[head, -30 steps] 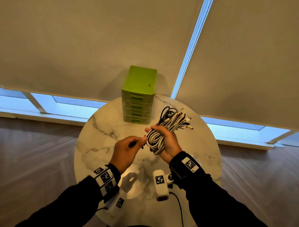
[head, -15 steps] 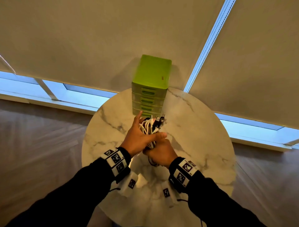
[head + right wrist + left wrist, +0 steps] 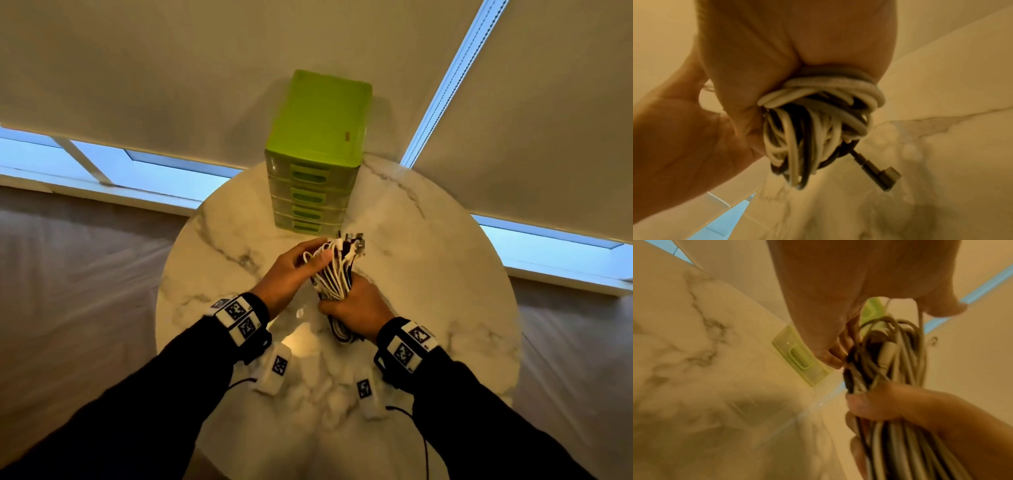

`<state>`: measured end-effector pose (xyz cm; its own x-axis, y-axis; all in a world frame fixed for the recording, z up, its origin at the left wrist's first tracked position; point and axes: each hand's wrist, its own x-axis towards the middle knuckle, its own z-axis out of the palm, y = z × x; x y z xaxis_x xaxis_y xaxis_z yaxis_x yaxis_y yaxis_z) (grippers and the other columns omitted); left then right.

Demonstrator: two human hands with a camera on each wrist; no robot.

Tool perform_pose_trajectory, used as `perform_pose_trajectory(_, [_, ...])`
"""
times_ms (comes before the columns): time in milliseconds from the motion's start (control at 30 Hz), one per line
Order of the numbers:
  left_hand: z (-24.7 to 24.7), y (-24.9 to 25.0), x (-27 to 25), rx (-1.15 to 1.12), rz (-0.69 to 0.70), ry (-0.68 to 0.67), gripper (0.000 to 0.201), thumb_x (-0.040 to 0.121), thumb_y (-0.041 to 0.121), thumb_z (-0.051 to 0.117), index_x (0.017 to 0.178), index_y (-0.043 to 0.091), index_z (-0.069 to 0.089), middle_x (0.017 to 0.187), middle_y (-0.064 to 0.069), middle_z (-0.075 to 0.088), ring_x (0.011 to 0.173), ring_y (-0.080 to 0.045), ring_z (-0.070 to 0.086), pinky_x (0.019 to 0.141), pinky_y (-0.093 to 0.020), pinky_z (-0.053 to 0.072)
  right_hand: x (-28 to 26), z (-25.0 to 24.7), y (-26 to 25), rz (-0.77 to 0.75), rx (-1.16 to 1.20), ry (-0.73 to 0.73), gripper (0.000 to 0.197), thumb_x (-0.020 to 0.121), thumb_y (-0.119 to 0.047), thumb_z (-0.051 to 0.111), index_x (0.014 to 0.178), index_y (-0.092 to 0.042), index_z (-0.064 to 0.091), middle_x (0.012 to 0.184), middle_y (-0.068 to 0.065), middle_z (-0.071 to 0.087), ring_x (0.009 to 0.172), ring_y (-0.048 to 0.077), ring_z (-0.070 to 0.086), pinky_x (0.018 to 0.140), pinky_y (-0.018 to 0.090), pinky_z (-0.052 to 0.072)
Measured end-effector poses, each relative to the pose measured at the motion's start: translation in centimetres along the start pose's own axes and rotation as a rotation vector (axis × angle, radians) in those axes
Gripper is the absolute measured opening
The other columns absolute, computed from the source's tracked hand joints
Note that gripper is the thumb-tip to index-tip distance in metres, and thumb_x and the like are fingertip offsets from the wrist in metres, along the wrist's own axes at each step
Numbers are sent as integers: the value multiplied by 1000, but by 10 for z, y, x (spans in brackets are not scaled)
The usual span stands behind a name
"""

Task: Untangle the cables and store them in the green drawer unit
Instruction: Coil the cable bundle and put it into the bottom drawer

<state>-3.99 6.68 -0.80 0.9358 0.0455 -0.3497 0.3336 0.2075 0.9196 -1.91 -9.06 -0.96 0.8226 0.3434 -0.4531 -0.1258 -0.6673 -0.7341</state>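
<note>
A tangled bundle of white and black cables (image 3: pixel 334 274) is held above the round marble table (image 3: pixel 428 274). My right hand (image 3: pixel 356 306) grips its lower part in a fist, loops hanging below (image 3: pixel 813 129). My left hand (image 3: pixel 298 265) pinches the upper strands near the plugs, thumb on top (image 3: pixel 879 353). A black angled plug (image 3: pixel 881 175) dangles from the bundle. The green drawer unit (image 3: pixel 317 150) stands at the table's far side, just beyond the cable ends, its drawers all closed (image 3: pixel 799 356).
Beige roller blinds (image 3: pixel 171 68) hang behind the table, with strips of window below them. The floor lies all around the small table. Tagged wrist bands and small white camera units (image 3: pixel 277 370) sit on both forearms.
My left hand has gone from pinching a single strand at the left to grasping the bundle's top. The bundle turned upright and moved toward the drawer unit.
</note>
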Motion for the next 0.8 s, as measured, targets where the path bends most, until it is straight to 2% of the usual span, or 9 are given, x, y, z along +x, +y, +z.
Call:
perform_pose_trajectory(100, [-7,-6,29,-241,-113,99,75,90,70,40,136,12,56,133,-4,65,123,-15,61,107,-32,46,12,-11,10,17,82,31,36,73,-21,83,103,-28,64,100,-3,70,93,16,65,75,25,50])
perform_pose_trajectory(167, [-13,-15,55,-317,-182,197,75,98,65,32,143,7,47,138,-8,61,126,-19,59,107,-33,44,22,-15,19,22,116,47,36,74,-22,83,105,-28,66,102,-3,71,95,17,66,79,27,50])
perform_pose_trajectory(233, [-17,-27,77,-317,-238,246,61,105,53,35,141,6,46,137,-12,60,125,-23,59,106,-35,45,27,-17,27,22,129,54,39,73,-25,84,109,-27,67,105,-3,73,98,17,67,89,34,53])
perform_pose_trajectory(300, [-19,-39,97,-332,-286,264,43,106,46,39,126,10,54,125,-11,64,114,-23,63,105,-38,46,30,-17,36,26,151,58,41,73,-26,85,110,-28,68,104,-5,73,98,14,68,92,38,53])
perform_pose_trajectory(367, [-18,-41,109,-359,-298,290,33,106,43,42,108,15,59,103,-6,67,96,-19,65,94,-37,47,30,-16,42,20,171,59,42,73,-25,85,111,-27,69,102,-7,73,97,12,68,92,40,54])
perform_pose_trajectory(467, [-14,-35,118,-435,-293,376,30,105,35,46,91,15,63,70,2,70,75,-15,61,72,-31,44,27,-15,48,16,187,46,42,72,-25,85,111,-28,69,102,-8,73,97,12,68,93,42,55])
perform_pose_trajectory(533, [-12,-34,118,-466,-301,399,31,104,31,48,84,13,63,61,3,70,70,-15,59,64,-28,41,23,-13,50,13,182,37,40,73,-25,85,109,-28,69,101,-7,73,96,13,69,93,42,55])
perform_pose_trajectory(633, [-12,-42,106,-462,-313,398,29,102,31,50,86,11,64,68,0,70,70,-15,60,65,-26,43,18,-12,50,9,190,35,36,72,-25,85,104,-29,70,97,-7,74,93,12,69,90,41,55])
perform_pose_trajectory(800, [-14,-72,59,-487,-324,395,27,103,33,51,114,10,61,91,-4,68,78,-13,65,69,-26,45,2,-11,38,-19,246,23,31,75,-16,84,98,-28,68,89,-11,71,85,5,68,77,26,51])
